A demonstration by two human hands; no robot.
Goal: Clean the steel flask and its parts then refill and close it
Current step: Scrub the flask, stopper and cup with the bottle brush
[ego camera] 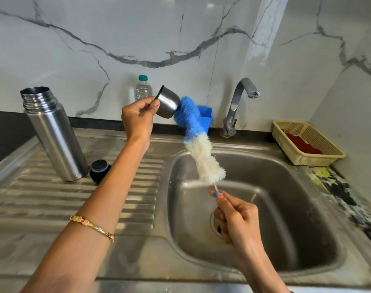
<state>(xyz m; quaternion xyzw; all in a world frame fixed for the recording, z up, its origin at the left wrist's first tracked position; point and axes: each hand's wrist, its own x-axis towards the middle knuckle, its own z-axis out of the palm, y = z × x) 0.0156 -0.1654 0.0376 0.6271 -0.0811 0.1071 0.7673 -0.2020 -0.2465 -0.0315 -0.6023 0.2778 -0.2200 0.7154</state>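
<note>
**Flask cup brushed over the sink**

A small steel cup (167, 105) is held in the air by the left hand (138, 118), above the back edge of the sink (254, 208). The cup is tilted, its black-rimmed end turned up and to the left, and it is pinched near that rim by thumb and curled fingers. A gold bangle (91, 226) is worn on the left forearm.

The blue tip of a bottle brush (194, 136) is pressed against the lower right end of the cup; whether the bristles are inside it cannot be told. The brush is bent near the tip, its blue bristles above and its white bristles below, slanting down over the basin. The thin handle is gripped by the right hand (237, 216), fingers curled round it, over the drain.

The steel flask (53, 134) is stood upright and uncapped on the ribbed draining board (74, 197) at the left, well apart from both hands. A black stopper (100, 168) is set just beside its base on the right.

Behind the cup, a clear water bottle (143, 89) with a teal cap is seen against the marble wall (180, 34). A blue holder (206, 117) is partly hidden by the brush. A curved steel tap (239, 102) is mounted behind the basin, and a cream basket (307, 142) with something red in it is placed at the right on the counter.
</note>
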